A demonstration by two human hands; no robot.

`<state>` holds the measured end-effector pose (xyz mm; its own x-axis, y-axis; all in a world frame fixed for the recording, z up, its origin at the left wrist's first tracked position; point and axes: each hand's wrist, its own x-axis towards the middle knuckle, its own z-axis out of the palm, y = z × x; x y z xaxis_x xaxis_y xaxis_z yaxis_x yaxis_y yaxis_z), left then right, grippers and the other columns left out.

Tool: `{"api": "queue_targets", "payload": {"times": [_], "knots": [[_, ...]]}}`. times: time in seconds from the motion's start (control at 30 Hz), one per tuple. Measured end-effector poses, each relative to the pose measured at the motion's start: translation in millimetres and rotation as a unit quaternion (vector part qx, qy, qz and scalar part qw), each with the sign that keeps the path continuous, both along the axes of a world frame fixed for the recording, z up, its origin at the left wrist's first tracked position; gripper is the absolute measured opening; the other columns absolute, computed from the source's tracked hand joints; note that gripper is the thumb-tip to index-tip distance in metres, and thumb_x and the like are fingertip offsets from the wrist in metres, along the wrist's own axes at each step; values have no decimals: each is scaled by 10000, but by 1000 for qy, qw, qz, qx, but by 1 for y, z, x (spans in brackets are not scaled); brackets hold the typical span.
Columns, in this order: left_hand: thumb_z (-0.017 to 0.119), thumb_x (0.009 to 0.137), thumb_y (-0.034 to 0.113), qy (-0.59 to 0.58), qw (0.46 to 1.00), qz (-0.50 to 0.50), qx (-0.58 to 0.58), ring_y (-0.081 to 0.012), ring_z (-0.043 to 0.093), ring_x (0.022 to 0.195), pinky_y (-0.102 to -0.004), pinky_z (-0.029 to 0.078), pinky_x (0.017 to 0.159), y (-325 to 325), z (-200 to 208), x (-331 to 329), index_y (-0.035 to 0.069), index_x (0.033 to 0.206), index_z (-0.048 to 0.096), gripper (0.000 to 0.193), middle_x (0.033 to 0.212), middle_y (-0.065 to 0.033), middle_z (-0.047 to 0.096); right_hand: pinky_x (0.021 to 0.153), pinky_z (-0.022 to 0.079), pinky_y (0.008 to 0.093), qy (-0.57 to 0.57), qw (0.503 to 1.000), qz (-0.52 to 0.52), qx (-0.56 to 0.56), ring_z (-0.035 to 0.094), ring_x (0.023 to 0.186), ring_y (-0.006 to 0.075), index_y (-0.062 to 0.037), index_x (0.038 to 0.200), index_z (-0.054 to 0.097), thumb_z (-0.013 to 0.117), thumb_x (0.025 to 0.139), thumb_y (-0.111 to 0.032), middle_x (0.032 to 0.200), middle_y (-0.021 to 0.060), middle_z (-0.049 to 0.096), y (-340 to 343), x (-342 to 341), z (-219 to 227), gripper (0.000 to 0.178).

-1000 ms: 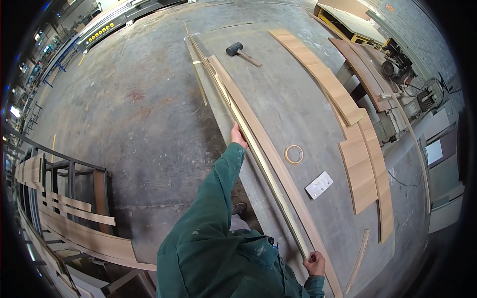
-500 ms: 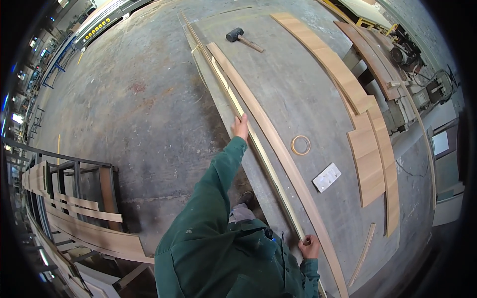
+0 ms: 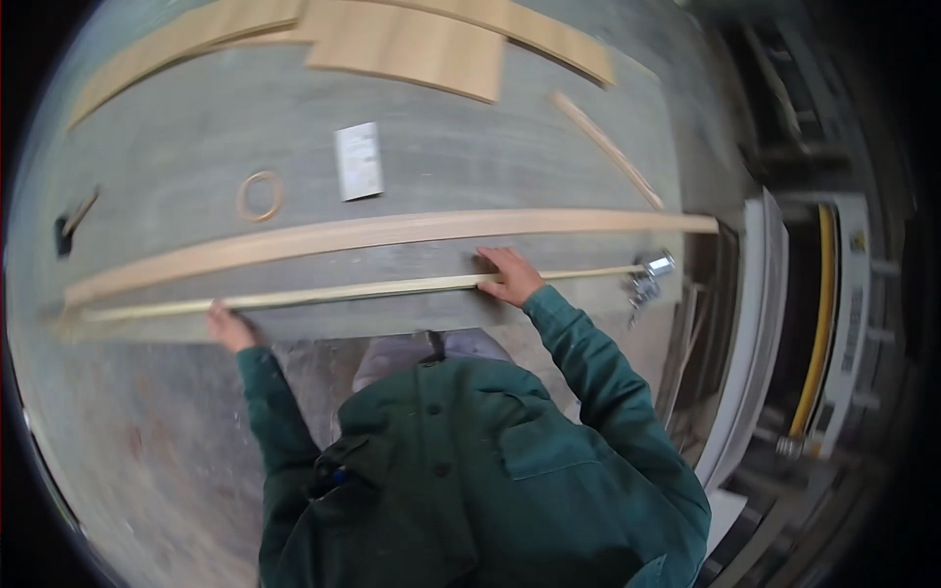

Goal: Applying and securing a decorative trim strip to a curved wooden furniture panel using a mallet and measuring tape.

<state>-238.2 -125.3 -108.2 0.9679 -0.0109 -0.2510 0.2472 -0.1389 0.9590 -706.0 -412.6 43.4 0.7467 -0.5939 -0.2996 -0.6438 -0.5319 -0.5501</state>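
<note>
A long, thin, pale wooden strip (image 3: pixel 343 292) lies along the near edge of the grey worktable (image 3: pixel 412 181). My left hand (image 3: pixel 232 329) pinches it toward its left part, with the fingertips slightly blurred. Farther right, my right hand (image 3: pixel 512 278) is spread over the strip, thumb at the near side and fingers stretched beyond it. Just past the strip, a wider wooden plank (image 3: pixel 392 233) runs nearly parallel. By the strip's right end sits a shiny metal fitting (image 3: pixel 652 272), too blurred to name.
Beyond the plank lie a tan ring like a tape roll (image 3: pixel 243 201) and a white rectangular plate (image 3: pixel 359 162). A black-headed mallet (image 3: pixel 65 235) is at far left. Wooden panels (image 3: pixel 412 51) overlap at the back; a narrow offcut (image 3: pixel 610 151) lies right. Machinery with a yellow bar (image 3: pixel 816 323) stands beyond.
The view has swung right, so the table now runs across it. My right hand has opened out over the strip; my left hand stays on it, now farther left.
</note>
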Motion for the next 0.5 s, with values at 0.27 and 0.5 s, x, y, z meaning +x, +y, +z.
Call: {"api": "queue_targets", "payload": {"times": [0.27,0.5], "knots": [[547,975,430,-128,962,-6,242,-389,460,1266,-449,321,1106,-18,63,-35,-45,1471,340,717,1405,-272,464,991,465,452,128,945,-221,-202,558,1155,359,-123,1264,602,674,838,-185,1249,169,613,-68,-240,6,436],[759,761,387,-408,679,-539,286,-350,511,1171,-493,290,1101,-94,136,-167,68,1349,512,714,1176,-150,593,971,476,453,293,892,-265,-219,568,1149,322,-209,1199,654,630,840,-144,1214,126,637,-111,-355,17,366]]}}
